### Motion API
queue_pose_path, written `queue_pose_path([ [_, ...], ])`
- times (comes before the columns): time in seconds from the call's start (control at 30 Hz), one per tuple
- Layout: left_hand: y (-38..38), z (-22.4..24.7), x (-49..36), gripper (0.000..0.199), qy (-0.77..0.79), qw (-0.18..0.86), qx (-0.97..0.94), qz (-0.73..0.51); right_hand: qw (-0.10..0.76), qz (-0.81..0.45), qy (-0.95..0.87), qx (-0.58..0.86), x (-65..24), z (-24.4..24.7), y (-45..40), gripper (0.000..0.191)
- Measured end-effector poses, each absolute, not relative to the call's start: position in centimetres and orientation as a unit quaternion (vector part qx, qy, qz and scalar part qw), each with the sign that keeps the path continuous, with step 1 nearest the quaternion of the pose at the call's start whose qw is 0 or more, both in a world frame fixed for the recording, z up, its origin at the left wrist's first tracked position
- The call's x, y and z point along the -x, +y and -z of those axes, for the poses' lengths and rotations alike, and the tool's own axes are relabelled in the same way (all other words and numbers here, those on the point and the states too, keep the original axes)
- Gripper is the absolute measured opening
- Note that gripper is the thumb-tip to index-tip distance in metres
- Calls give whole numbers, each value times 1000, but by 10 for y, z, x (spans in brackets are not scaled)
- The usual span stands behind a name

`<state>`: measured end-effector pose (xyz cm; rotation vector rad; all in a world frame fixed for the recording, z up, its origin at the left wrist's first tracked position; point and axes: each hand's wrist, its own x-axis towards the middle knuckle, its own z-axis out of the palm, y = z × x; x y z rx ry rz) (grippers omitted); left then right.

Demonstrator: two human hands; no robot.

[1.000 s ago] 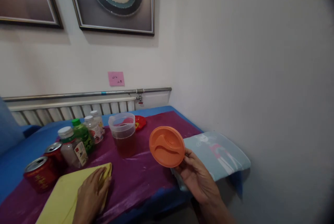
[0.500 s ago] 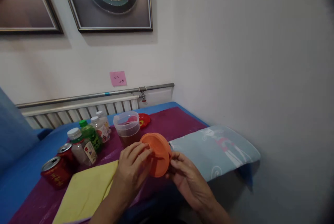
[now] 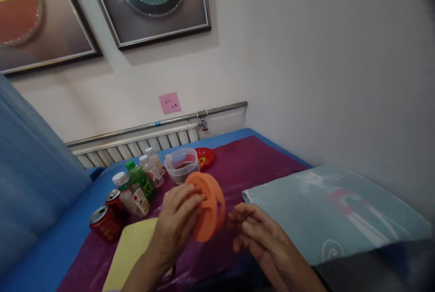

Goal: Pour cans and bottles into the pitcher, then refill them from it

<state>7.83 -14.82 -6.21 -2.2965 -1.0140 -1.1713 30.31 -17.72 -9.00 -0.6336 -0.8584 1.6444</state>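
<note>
An orange round lid is tilted on its side in front of me, its rim facing right. My left hand grips it from the left, fingers closed on its inner face. Just right of the lid, my right hand is apart from it, fingers spread and curved, holding nothing. Behind the lid stands a clear plastic container with brown liquid in it. A red dish sits at the container's right.
At the left stand a red can, a second can and several bottles, one a green bottle. A yellow cloth lies in front. A light blue pillow is at the right, near the wall.
My right hand has let go of the lid and moved right, its fingers opening. The lid has turned more on edge in my left hand. The camera view has shifted left and tilted.
</note>
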Motion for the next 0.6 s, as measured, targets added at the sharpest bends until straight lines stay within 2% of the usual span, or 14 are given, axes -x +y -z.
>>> queue_pose_path([
  [0.17,-106,4,-27,22,-446,187,790,378,556,-657,-393,325,-311,97,-155,25],
  [0.33,-43,-43,-19,29,-480,86,837,246,527,-638,-435,355,-317,104,-133,23],
  [0.6,0,-58,-41,25,-477,-3,874,95,481,-616,-482,397,-336,120,-113,24],
])
